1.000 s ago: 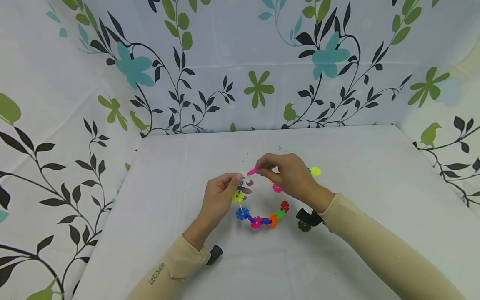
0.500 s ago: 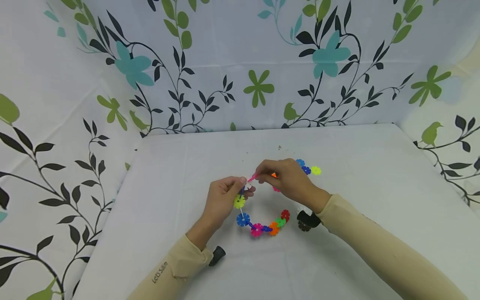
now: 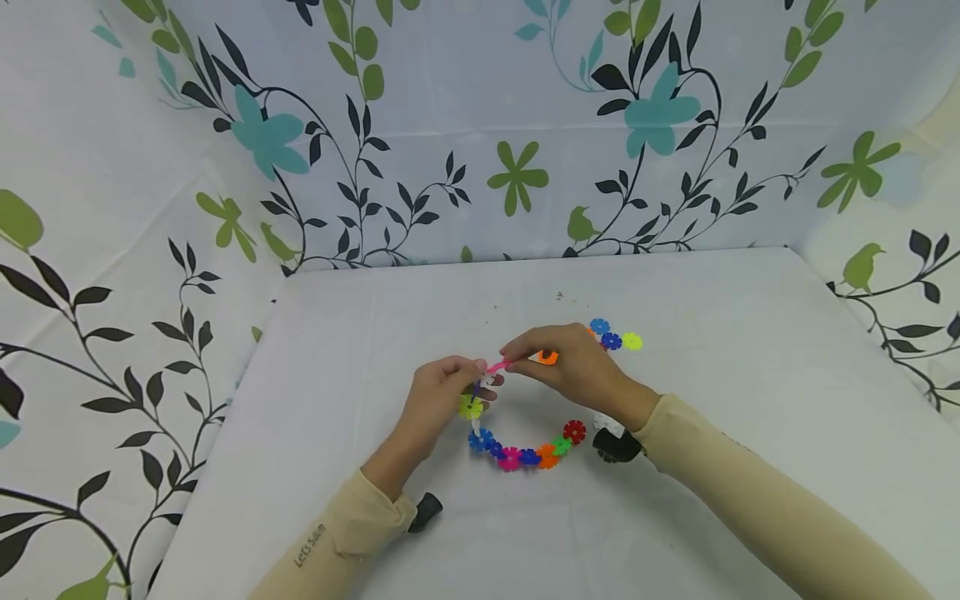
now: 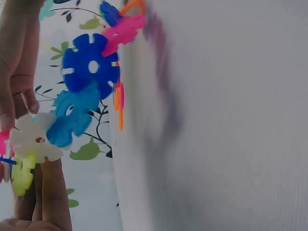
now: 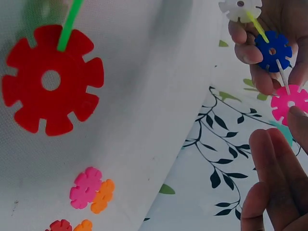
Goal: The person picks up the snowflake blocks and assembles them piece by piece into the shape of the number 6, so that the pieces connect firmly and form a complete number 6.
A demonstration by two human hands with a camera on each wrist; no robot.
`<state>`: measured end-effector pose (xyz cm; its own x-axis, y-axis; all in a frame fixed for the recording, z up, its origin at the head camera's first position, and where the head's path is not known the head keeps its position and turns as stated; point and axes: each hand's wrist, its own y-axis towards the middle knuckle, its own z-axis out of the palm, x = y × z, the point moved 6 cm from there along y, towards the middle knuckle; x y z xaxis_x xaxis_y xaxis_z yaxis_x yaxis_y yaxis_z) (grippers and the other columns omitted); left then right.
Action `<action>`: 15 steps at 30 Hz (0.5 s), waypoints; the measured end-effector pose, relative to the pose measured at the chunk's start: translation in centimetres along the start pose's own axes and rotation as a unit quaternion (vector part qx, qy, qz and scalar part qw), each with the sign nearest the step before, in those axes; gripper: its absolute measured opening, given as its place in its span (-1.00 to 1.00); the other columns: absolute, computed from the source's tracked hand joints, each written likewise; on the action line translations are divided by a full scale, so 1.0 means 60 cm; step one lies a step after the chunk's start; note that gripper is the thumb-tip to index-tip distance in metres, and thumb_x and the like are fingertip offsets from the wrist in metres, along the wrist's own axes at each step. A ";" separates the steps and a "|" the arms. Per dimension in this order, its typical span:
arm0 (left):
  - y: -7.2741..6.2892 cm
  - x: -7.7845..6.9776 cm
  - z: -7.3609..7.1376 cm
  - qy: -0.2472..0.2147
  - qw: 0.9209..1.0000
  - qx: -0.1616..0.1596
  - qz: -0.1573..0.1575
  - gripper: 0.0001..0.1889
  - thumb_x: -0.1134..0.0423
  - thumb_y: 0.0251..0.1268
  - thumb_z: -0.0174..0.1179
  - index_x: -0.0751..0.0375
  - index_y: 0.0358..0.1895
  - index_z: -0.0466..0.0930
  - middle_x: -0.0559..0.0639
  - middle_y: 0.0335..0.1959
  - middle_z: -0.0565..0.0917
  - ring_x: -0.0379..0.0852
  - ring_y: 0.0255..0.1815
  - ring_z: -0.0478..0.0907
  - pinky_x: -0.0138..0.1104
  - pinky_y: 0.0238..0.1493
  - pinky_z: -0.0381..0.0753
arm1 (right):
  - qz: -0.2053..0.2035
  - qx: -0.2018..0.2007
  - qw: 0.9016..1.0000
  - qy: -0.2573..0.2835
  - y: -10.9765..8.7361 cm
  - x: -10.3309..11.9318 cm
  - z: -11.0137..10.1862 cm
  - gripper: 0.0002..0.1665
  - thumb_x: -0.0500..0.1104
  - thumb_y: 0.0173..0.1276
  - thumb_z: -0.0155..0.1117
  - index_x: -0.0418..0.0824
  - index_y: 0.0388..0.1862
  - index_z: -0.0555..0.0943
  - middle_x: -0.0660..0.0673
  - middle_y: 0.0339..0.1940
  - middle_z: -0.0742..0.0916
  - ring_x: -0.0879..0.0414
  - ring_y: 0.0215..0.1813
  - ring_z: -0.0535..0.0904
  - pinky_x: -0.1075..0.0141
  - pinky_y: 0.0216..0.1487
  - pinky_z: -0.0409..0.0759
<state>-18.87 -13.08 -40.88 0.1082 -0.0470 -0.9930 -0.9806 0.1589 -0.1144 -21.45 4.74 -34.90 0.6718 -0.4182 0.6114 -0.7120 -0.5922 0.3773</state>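
Note:
My left hand (image 3: pixel 431 408) grips the upper end of a curved chain of notched plastic discs, near a white disc (image 3: pixel 488 380). A yellow disc (image 3: pixel 471 407) hangs below, followed by a blue disc (image 3: pixel 482 440) and several others, ending at a red disc (image 3: pixel 574 432) on the right. Between thumb and fingertips, my right hand (image 3: pixel 573 362) pinches a pink disc (image 3: pixel 497 366), seen edge-on in the head view, its far edge right at my left fingertips. In the right wrist view, the pink disc (image 5: pixel 288 102) lines up with a white connecting piece from a dark blue disc (image 5: pixel 273 51).
Loose discs lie on the white table (image 3: pixel 712 333) behind my right hand, among them an orange disc (image 3: pixel 548 357) and a lime-yellow disc (image 3: pixel 632 342). A white disc (image 3: pixel 606 423) lies under my right wrist, beside the black wrist camera (image 3: pixel 617 445). Leaf-patterned cloth (image 3: pixel 450 125) stands behind.
My right hand has moved down and slightly left, bringing the pink disc against the chain's end at my left fingertips. Blue discs at the back have come into view. The chain has shifted slightly lower.

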 end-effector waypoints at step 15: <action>0.006 0.028 -0.015 -0.095 0.992 0.010 -0.084 -0.59 0.14 0.59 0.02 0.22 0.34 0.52 0.18 0.08 0.62 0.24 0.08 0.64 -0.16 -0.02 0.70 | 0.082 -0.032 0.996 0.004 -0.048 -0.059 -0.043 -0.55 -0.13 0.44 0.36 -0.02 0.28 0.61 0.01 0.16 0.69 0.13 0.04 0.66 0.17 -0.11 0.69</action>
<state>-19.17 -14.00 -42.56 0.3001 0.1126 -0.9472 -0.9430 0.1848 -0.2768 -22.31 9.68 -36.34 0.5440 -0.5001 0.6738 -0.8236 -0.4718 0.3147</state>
